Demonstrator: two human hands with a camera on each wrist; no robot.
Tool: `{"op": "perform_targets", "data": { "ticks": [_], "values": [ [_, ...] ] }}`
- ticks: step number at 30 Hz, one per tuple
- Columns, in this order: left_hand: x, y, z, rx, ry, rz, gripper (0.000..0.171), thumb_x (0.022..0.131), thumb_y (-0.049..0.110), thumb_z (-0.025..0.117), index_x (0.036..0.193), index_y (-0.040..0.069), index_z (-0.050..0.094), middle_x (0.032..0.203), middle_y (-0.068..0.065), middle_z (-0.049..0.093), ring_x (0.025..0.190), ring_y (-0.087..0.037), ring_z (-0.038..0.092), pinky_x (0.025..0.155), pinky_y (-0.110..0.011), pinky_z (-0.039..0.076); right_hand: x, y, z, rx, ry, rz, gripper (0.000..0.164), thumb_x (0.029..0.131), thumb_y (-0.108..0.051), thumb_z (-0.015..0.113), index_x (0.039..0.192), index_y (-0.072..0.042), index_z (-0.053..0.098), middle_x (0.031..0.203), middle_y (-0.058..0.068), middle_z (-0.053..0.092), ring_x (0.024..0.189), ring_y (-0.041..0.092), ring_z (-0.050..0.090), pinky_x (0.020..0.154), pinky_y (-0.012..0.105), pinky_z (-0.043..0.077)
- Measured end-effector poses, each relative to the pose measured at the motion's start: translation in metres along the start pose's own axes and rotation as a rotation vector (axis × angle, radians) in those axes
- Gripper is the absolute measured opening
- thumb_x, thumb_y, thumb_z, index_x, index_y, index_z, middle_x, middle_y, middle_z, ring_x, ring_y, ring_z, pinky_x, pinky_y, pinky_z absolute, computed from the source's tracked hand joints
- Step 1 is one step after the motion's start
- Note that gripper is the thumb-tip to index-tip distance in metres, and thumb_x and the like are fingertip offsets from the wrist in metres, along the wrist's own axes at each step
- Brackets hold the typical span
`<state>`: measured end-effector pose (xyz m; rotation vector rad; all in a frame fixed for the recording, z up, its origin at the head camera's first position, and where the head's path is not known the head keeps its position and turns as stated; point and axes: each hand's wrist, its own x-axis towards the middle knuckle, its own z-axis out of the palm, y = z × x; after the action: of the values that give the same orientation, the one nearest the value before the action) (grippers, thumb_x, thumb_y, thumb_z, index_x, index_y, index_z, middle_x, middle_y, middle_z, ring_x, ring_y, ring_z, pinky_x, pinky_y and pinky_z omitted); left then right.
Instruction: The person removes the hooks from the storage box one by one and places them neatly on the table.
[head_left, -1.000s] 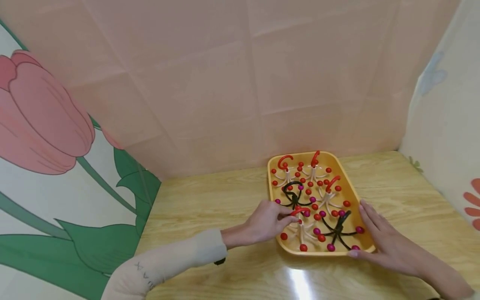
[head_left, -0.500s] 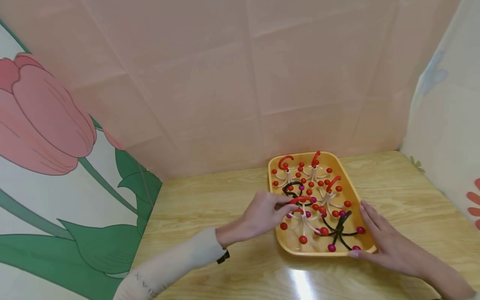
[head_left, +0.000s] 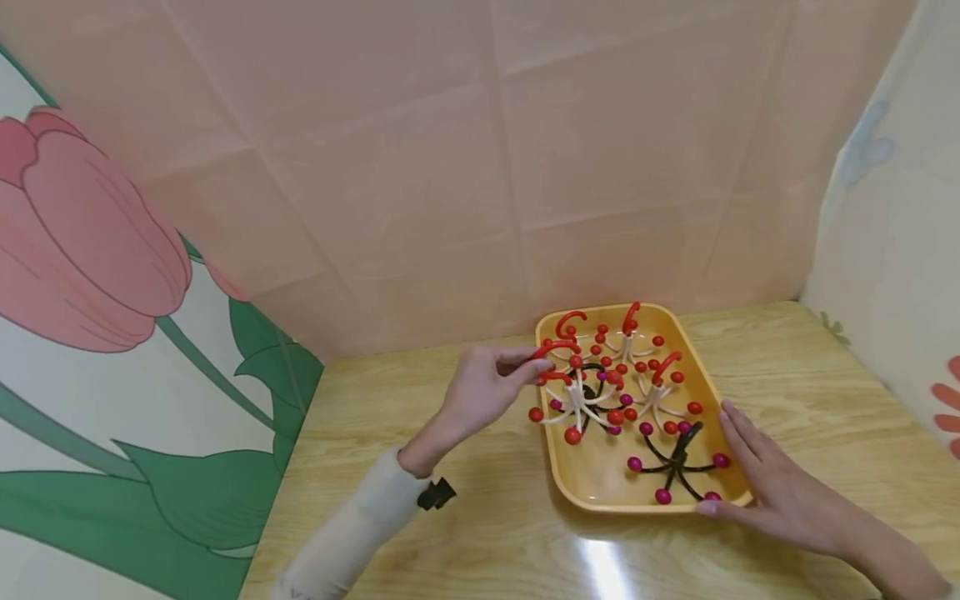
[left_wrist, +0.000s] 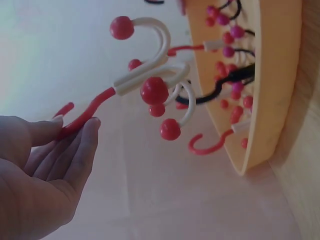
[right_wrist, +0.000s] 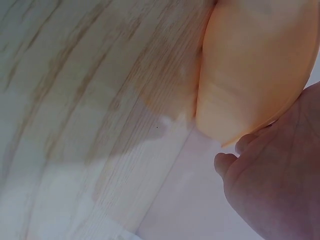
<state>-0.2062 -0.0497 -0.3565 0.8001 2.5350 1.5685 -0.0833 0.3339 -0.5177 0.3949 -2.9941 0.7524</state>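
Note:
Between thumb and fingers, my left hand (head_left: pixel 480 390) pinches the red hook end of a white multi-arm hanger hook (left_wrist: pixel 145 75) with red ball tips. The hanger hook is lifted over the left side of the yellow tray (head_left: pixel 600 493), its arms spread out. Against the tray's near right corner rests my right hand (head_left: pixel 795 496), fingers straight along the side and thumb at the front rim. A black hanger hook (head_left: pixel 678 460) with magenta balls lies in the tray close to that hand. The held piece partly hides another black one (left_wrist: pixel 242 73).
Farther back in the tray stand several white hanger hooks (head_left: pixel 657 392) with red hooks and balls. The tray sits on a wood-grain table (head_left: pixel 405 417), near a pinkish covered wall (head_left: pixel 390 183). A tulip-printed panel (head_left: pixel 112 233) stands at the left.
My left hand has raised the white hanger hook from the tray's near left part and carried it up, back and leftward. The right hand stays at the tray's corner.

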Motion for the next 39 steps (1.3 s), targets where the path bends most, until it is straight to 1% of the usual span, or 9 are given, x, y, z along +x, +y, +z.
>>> {"op": "perform_targets", "data": {
  "ticks": [3,8,14,17,19,22,28,34,39],
  "values": [
    [0.006,-0.009,-0.010,-0.026,0.056,0.018,0.025,0.100,0.023,0.074,0.117,0.007,0.081,0.099,-0.010,0.083,0.086,-0.027,0.082,0.057,-0.018,0.049,0.000,0.000,0.000,0.006,0.000,0.002,0.124,0.089,-0.053,0.080,0.170,-0.013,-0.007,0.177,0.008,-0.017,0.162,0.052,0.000,0.126,0.059,-0.005],
    [0.017,-0.032,-0.029,-0.094,0.141,0.019,0.023,0.098,0.023,0.076,0.114,0.007,0.082,0.098,-0.012,0.083,0.089,-0.039,0.080,0.066,-0.020,0.058,0.001,-0.002,-0.001,0.007,-0.002,0.003,0.125,0.089,-0.053,0.080,0.170,-0.013,-0.006,0.177,0.008,-0.017,0.161,0.054,0.002,0.126,0.058,-0.005],
    [0.030,-0.062,-0.046,-0.239,0.219,-0.019,0.025,0.097,0.018,0.078,0.117,0.003,0.080,0.104,-0.020,0.081,0.095,-0.048,0.077,0.082,-0.034,0.066,0.003,-0.002,-0.002,0.002,-0.011,0.013,0.127,0.088,-0.056,0.080,0.169,-0.012,-0.006,0.177,0.008,-0.017,0.158,0.058,0.006,0.109,0.085,0.024],
    [0.034,-0.077,-0.051,-0.234,0.242,-0.046,0.027,0.097,0.019,0.078,0.118,0.003,0.079,0.105,-0.022,0.081,0.098,-0.047,0.077,0.083,-0.031,0.065,0.001,-0.001,-0.001,0.004,-0.006,0.009,0.126,0.088,-0.055,0.080,0.170,-0.012,-0.005,0.177,0.008,-0.017,0.158,0.058,0.006,0.121,0.077,0.007],
    [0.036,-0.084,-0.053,-0.202,0.257,-0.070,0.028,0.097,0.022,0.078,0.120,0.005,0.080,0.105,-0.020,0.081,0.100,-0.045,0.077,0.076,-0.023,0.063,0.000,-0.001,0.000,-0.003,-0.003,0.005,0.124,0.089,-0.054,0.079,0.169,-0.011,-0.005,0.177,0.008,-0.017,0.159,0.057,0.005,0.127,0.056,-0.010],
    [0.039,-0.094,-0.055,-0.150,0.275,-0.097,0.027,0.097,0.023,0.078,0.119,0.007,0.080,0.105,-0.020,0.081,0.100,-0.046,0.077,0.059,-0.016,0.052,0.000,-0.001,0.000,-0.011,-0.004,0.006,0.124,0.090,-0.055,0.078,0.169,-0.012,-0.006,0.177,0.007,-0.017,0.160,0.055,0.004,0.126,0.045,-0.014],
    [0.049,-0.122,-0.056,-0.158,0.282,-0.171,0.027,0.097,0.022,0.078,0.119,0.007,0.080,0.106,-0.021,0.081,0.093,-0.032,0.081,0.067,-0.019,0.060,0.001,-0.001,-0.001,0.001,-0.010,0.016,0.125,0.089,-0.055,0.079,0.169,-0.012,-0.006,0.177,0.007,-0.017,0.159,0.058,0.006,0.113,0.083,0.018],
    [0.058,-0.146,-0.052,-0.098,0.280,-0.181,0.031,0.097,0.024,0.078,0.121,0.005,0.079,0.105,-0.015,0.082,0.095,-0.031,0.080,0.069,-0.021,0.059,0.000,-0.001,0.001,-0.017,0.005,0.002,0.123,0.090,-0.055,0.079,0.169,-0.011,-0.005,0.178,0.007,-0.016,0.160,0.054,0.005,0.127,0.050,-0.010],
    [0.062,-0.155,-0.047,-0.049,0.270,-0.188,0.030,0.098,0.025,0.077,0.122,0.007,0.079,0.108,-0.015,0.082,0.085,-0.017,0.076,0.066,-0.019,0.054,-0.001,-0.002,0.001,-0.042,0.020,-0.019,0.123,0.090,-0.053,0.079,0.169,-0.010,-0.004,0.178,0.008,-0.015,0.162,0.051,0.004,0.114,0.012,-0.014]
  ]
}}
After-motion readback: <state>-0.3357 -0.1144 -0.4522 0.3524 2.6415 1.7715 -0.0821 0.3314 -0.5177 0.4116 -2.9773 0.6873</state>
